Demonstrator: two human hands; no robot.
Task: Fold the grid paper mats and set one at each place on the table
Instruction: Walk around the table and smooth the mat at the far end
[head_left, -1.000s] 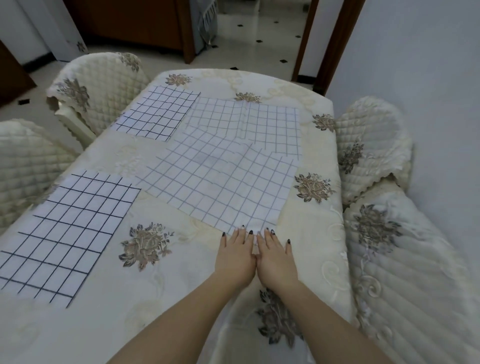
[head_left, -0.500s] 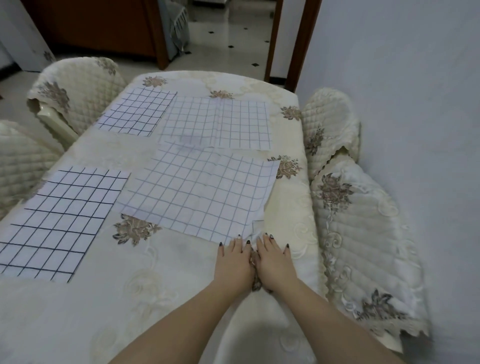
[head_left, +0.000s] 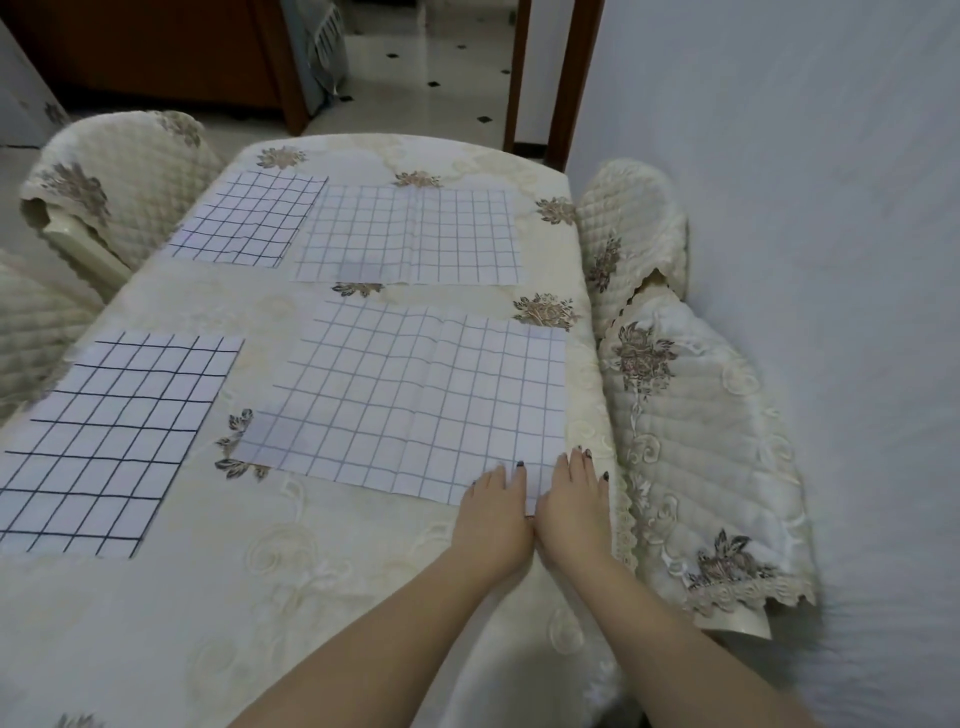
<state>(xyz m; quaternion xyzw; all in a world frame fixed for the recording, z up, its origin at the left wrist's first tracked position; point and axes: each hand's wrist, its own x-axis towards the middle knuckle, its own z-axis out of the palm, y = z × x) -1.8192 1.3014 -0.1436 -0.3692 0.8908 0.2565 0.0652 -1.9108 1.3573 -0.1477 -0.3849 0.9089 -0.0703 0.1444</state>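
A large unfolded grid paper mat (head_left: 415, 395) lies flat on the cream tablecloth (head_left: 249, 597), close to the right edge. My left hand (head_left: 493, 512) and my right hand (head_left: 571, 506) lie side by side with straight fingers, pressing on the mat's near right corner. A second unfolded mat (head_left: 415, 236) lies further back. Two smaller folded mats with darker lines lie on the left side, one near (head_left: 114, 441) and one far (head_left: 249, 218).
Quilted cream chairs stand on the right (head_left: 691, 441), further right back (head_left: 628, 234) and far left (head_left: 114, 171). A white wall (head_left: 805, 208) runs close along the right. A doorway and tiled floor lie beyond the table's far end.
The large mat has slid toward me and squared up with the table's right edge, no longer overlapping the far mat. Both hands stayed flat on its near corner.
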